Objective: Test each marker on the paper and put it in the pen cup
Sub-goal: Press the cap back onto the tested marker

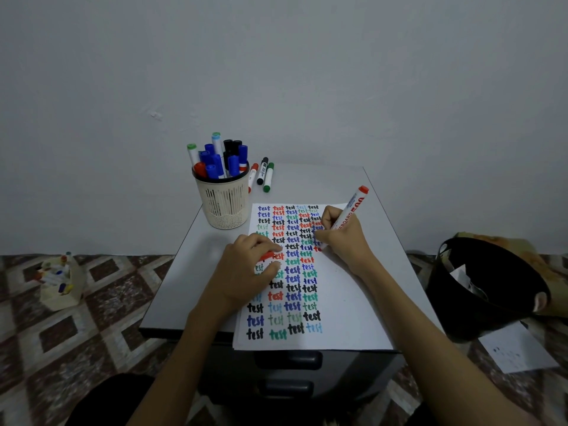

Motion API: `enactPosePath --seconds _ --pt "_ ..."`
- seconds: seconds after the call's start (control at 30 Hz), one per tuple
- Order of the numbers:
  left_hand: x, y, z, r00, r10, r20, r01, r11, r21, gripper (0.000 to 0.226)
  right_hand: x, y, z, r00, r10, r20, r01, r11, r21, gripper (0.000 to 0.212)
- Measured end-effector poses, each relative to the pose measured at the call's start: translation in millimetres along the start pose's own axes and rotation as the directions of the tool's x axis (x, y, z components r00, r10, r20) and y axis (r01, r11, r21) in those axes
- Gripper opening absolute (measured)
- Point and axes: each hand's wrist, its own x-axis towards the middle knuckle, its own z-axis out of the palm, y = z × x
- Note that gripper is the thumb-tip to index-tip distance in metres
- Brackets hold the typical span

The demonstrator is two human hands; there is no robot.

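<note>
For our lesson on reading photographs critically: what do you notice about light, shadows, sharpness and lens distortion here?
Head view: dim, even, bluish light, no glare; only soft shadows at the pen cup base and under the left hand; the wide-angle lens splays the table edges; far rows on the paper look softer, near rows crisp.

Grey tabletop (347, 186) at centre, dark drawers (289, 361) beneath at 6 o'clock. Black bin (442, 302) at 3 o'clock on patterned tile floor (92, 318), paper scraps inside. Loose white sheet (519, 348) at 4 o'clock. Beige box (58, 298) of small coloured items at 9 o'clock. Plain wall (276, 72) at 12 o'clock.
</note>
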Motion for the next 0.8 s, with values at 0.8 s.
enactPosePath --seconds 0.8 --pt "-0.2 1.3 -1.3 1.0 0.001 -0.001 -0.001 1.0 -0.004 0.046 0.5 -1.5 0.0 0.995 -0.001 -0.104 0.005 0.999 0.035 0.042"
